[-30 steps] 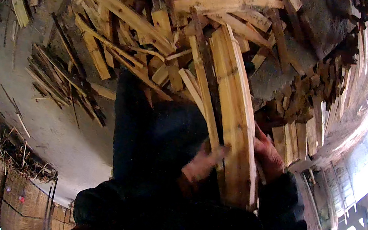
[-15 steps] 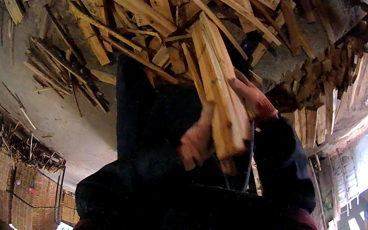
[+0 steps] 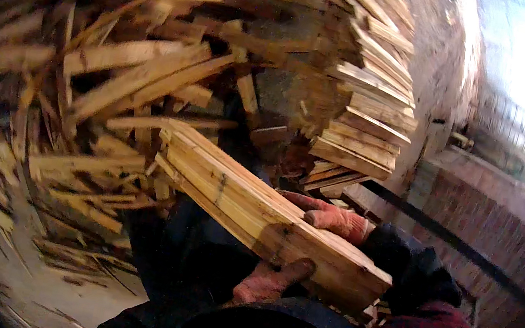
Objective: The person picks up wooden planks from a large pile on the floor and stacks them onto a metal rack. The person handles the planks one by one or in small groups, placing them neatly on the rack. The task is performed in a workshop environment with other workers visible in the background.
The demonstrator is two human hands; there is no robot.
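Note:
Several long split wood pieces, pressed together as a bundle of firewood [image 3: 248, 207], lie slantwise across my lap. My left hand [image 3: 272, 280], in a worn pinkish glove, grips the bundle's near side from below, its thumb up against the wood. Over the far side lies my right hand [image 3: 330, 218], in a reddish glove, clasping the bundle near its right end. Its fingertips are partly hidden behind the wood. The bundle's left end reaches over the loose heap of split wood [image 3: 145, 75].
Beyond my right hand a neat row of stacked firewood [image 3: 366, 126] runs away along a wall. A reddish-brown ribbed surface [image 3: 487, 229] with a dark bar lies to the right. Thin sticks [image 3: 80, 258] litter the ground at lower left.
My view has swung to the right, toward the stacked row. The firewood bundle has turned from steep to more level, with both hands still on it.

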